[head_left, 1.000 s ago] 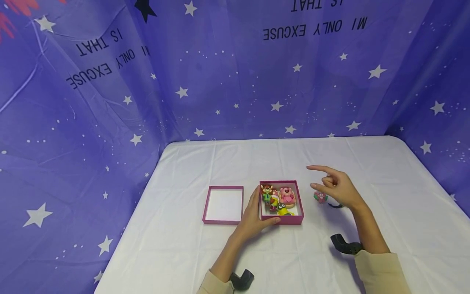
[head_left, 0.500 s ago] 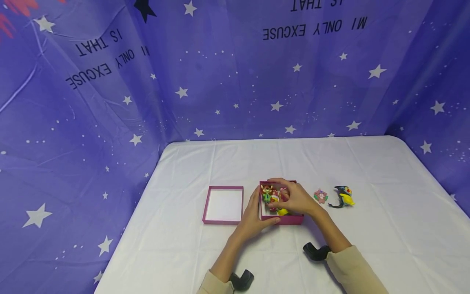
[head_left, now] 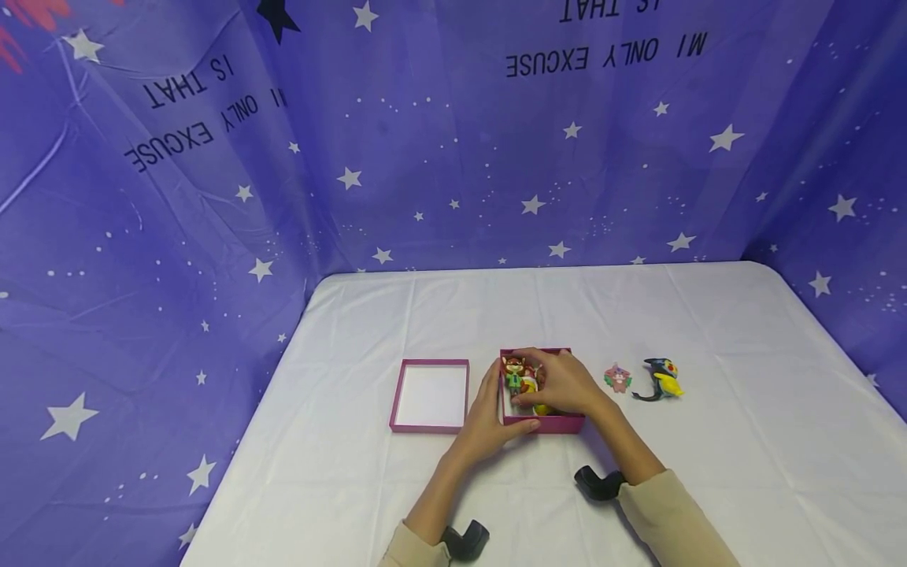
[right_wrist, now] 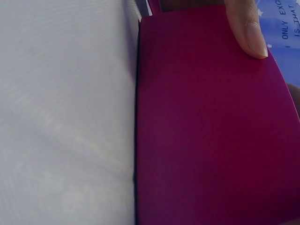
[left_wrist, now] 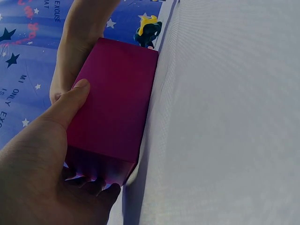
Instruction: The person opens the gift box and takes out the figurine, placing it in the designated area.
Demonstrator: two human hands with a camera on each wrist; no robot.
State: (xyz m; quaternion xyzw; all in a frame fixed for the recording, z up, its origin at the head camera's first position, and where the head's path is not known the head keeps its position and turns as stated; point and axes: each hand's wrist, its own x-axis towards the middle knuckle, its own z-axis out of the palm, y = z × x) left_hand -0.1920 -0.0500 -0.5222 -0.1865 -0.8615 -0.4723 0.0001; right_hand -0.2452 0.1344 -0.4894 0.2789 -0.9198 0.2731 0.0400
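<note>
A magenta box [head_left: 560, 424] stands open-topped on the white cloth, and my left hand [head_left: 485, 425] grips its left side, the thumb on the front wall. The left wrist view shows that thumb against the box [left_wrist: 112, 98]. Over the box, my right hand [head_left: 567, 386] arches with thumb and index finger apart, around a fox figure in green [head_left: 514, 376]; whether the fingertips touch it I cannot tell. Beside the fox lie a red and yellow figure [head_left: 528, 381] and part of a yellow one [head_left: 542, 409]. My right hand hides the rest of the inside.
Left of the box lies a magenta-rimmed lid [head_left: 429, 430], white inside. To the right, a small pink and green figure [head_left: 618, 378] and a black and yellow figure [head_left: 667, 381] lie on the cloth. A purple starred curtain [head_left: 453, 157] hangs behind the table.
My right hand has moved left from beside the black and yellow figure to over the box, covering the pink bear inside. The left hand has stayed on the box.
</note>
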